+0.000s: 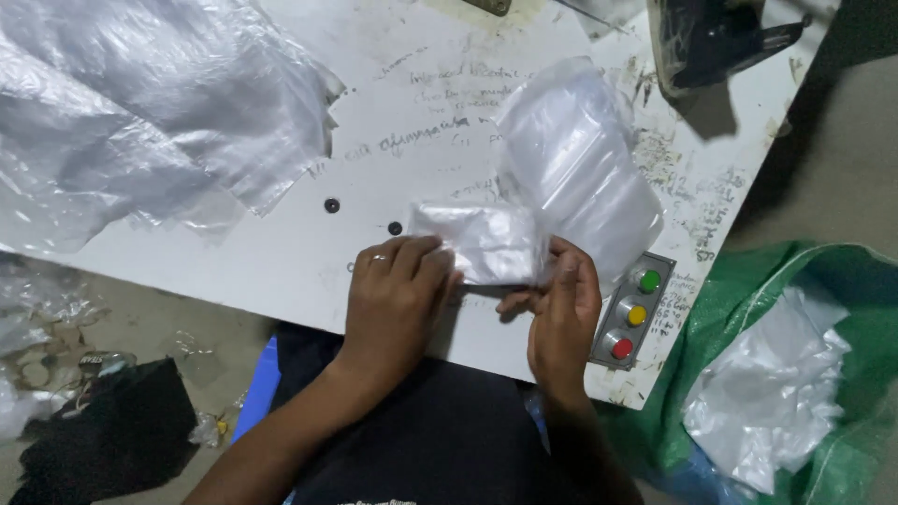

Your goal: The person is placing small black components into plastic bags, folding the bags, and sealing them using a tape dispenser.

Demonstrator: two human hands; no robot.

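A clear plastic bag [571,159] lies on the white table [281,262], its near end folded into a small packet [486,241]. My left hand [398,290] presses flat on the left part of that folded end. My right hand [561,299] pinches its right edge between thumb and fingers. The rest of the bag billows up and away toward the far right.
A large heap of clear plastic sheets [150,112] covers the table's left. A grey button panel [631,313] with green, yellow and red buttons sits at the right edge. A green sack [823,281] holding plastic bags stands on the floor at right. A dark machine [711,37] is at the far end.
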